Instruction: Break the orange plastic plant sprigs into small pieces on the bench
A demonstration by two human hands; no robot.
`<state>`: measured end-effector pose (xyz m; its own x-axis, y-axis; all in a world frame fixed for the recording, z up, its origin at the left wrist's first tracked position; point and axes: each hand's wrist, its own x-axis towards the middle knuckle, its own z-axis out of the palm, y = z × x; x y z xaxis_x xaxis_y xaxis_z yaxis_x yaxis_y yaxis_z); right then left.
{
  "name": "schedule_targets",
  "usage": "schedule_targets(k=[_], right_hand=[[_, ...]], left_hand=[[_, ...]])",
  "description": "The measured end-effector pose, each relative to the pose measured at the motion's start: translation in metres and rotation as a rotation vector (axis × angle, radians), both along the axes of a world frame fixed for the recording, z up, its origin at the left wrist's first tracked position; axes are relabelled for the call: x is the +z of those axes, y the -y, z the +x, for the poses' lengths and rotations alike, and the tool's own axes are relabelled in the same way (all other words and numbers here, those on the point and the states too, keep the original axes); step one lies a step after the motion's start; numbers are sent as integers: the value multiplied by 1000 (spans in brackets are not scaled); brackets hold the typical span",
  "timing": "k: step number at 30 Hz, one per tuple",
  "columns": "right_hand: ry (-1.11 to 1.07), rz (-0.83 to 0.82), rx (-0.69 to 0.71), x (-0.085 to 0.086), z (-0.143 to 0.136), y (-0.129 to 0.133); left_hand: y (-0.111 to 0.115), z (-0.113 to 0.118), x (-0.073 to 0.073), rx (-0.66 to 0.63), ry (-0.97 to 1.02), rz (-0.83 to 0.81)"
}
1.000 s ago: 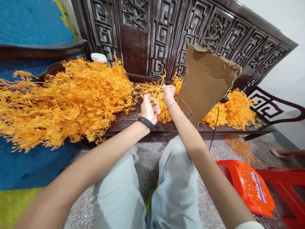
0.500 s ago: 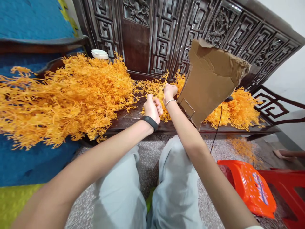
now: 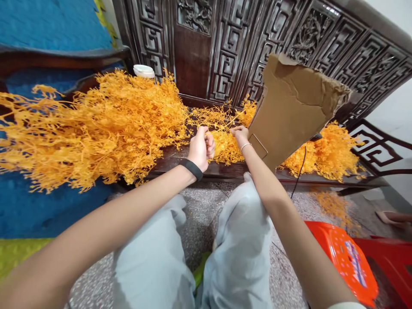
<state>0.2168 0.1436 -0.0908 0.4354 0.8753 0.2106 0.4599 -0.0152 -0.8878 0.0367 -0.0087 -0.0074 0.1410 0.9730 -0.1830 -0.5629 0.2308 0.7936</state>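
Thin, branching orange artificial plant sprigs (image 3: pixel 222 116) lie in front of me on a dark wooden bench (image 3: pixel 180 156). My left hand (image 3: pixel 201 148) is closed, thumb on top, around the stem end of a sprig; the grip itself is partly hidden by its fingers. To its right my right hand (image 3: pixel 240 135) pinches among the same sprig's branches, beside a brown cardboard sheet (image 3: pixel 289 111). Beneath and between the hands lies a small orange pile (image 3: pixel 227 148). A large heap of orange sprigs (image 3: pixel 128 124) fills the left side.
More orange bunches (image 3: pixel 334 154) sit right of the cardboard, which leans upright with a thin black cable beside it. A white-lidded tub (image 3: pixel 143 71) stands behind the left heap. Red plastic stools (image 3: pixel 346 257) are at lower right. A person's foot (image 3: pixel 392 216) shows far right.
My hands have moved apart: the right one shifted right and slightly down, toward the cardboard, while the left stayed near its place. The view has turned slightly.
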Motion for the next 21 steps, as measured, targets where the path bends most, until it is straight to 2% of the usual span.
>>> schedule_targets(k=[3, 7, 11, 14, 17, 19, 21], right_hand=[[61, -60, -17, -4, -3, 2], [171, -107, 62, -2, -10, 5], [297, -72, 164, 2, -14, 11], [341, 6, 146, 8, -15, 17], [129, 8, 144, 19, -19, 28], [-149, -173, 236, 30, -24, 40], [-367, -434, 429, 42, -31, 57]], left_hand=[[1, -8, -2, -14, -61, 16], [-1, -19, -5, -38, -91, 23], [-5, -28, -2, -33, -41, 36], [-9, -31, 2, 26, 3, 40], [-10, -29, 6, 138, 31, 58], [-7, -26, 8, 208, 29, 87], [-2, -22, 9, 238, -17, 167]])
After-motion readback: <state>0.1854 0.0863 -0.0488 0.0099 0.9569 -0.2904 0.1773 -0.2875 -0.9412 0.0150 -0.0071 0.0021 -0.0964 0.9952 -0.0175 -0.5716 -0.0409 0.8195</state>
